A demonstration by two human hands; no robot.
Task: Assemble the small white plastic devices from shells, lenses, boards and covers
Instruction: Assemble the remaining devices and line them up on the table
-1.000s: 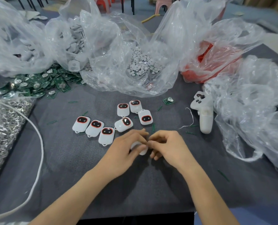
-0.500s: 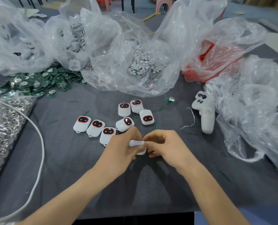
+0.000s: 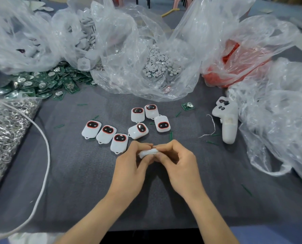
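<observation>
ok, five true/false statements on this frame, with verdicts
1. Left hand and right hand both pinch one white device. True.
2. Seven finished devices lie on the table. True.
3. The loose board lies left of the finished devices. False: it lies to their right, towards the controller.
4. The red bag sits at the far left. False: it is at the back right.
5. The board pile is at the back left. True.
</observation>
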